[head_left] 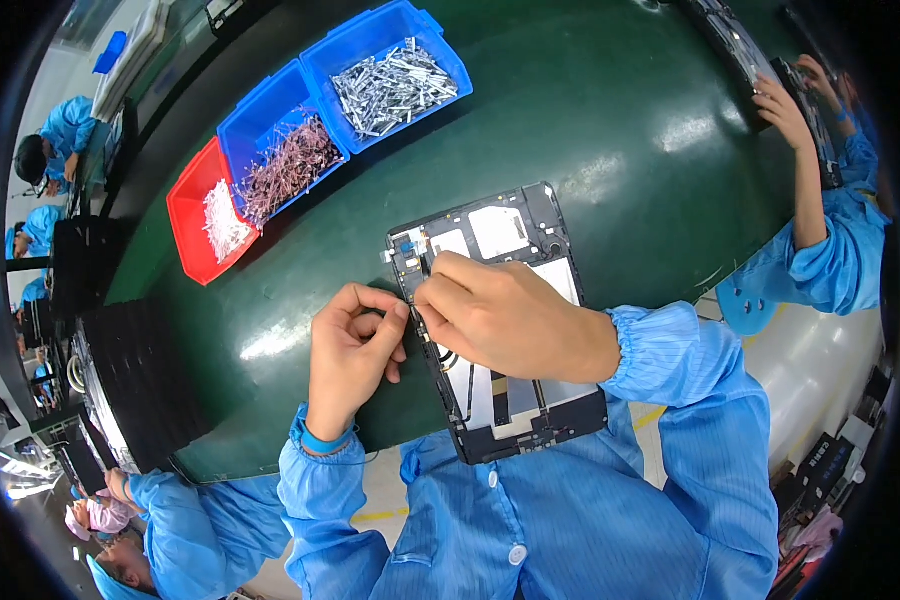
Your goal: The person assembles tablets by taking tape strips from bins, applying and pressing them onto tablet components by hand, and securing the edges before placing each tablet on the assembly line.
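Observation:
An opened tablet (558,425) lies in front of me, its black frame, silver plates and flat ribbon cables showing. My left hand (355,345) is at its left edge, thumb and forefinger pinched together; anything between them is too small to make out. Across the tablet's middle reaches my right hand (510,312), fingers closed and tips meeting the same left edge close to the left fingertips. The palm and fingers hide part of the inside, so what the right hand grips, if anything, does not show. A blue band (325,440) circles my left wrist.
Beyond the tablet, on the green tabletop (290,345), stand a red bin (195,240) of white pieces, a blue bin (232,125) of thin reddish wired parts and another blue bin (320,50) of silver pieces. Black panels (135,375) are stacked at left. Co-workers sit on both sides.

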Motion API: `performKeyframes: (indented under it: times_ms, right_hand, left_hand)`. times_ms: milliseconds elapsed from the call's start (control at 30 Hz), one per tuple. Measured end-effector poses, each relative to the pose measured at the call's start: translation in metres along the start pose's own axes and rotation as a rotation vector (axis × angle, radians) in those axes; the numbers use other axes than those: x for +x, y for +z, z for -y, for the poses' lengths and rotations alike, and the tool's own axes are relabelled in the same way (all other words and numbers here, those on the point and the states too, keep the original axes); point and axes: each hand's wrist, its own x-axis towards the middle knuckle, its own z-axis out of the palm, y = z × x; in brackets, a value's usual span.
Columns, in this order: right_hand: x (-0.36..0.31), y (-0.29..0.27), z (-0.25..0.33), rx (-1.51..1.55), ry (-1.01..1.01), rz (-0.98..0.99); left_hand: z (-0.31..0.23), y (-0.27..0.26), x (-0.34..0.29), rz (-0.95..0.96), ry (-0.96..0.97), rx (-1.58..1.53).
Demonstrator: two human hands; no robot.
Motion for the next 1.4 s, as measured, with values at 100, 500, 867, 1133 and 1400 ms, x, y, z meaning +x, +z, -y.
performKeyframes:
  times_ms: [100,500,867,1133,1400]
  right_hand:
    - [0.002,-0.002,0.004,-0.005,-0.018,-0.007]
    - [0.004,-0.008,0.007,0.109,0.107,-0.04]
    - [0.013,-0.014,0.005,0.014,0.157,0.055]
    - [0.04,-0.076,-0.021,0.103,0.397,-0.136]
    - [-0.01,-0.094,-0.002,-0.116,0.543,0.133]
  left_hand:
    - [-0.004,-0.003,-0.003,0.009,-0.016,-0.012]
    - [-0.001,-0.001,0.002,-0.014,-0.007,-0.027]
    - [-0.006,-0.005,0.01,0.083,0.01,0.027]
    - [-0.007,-0.011,0.015,0.15,0.017,0.1]
    - [0.003,-0.017,0.021,0.003,0.176,-0.091]
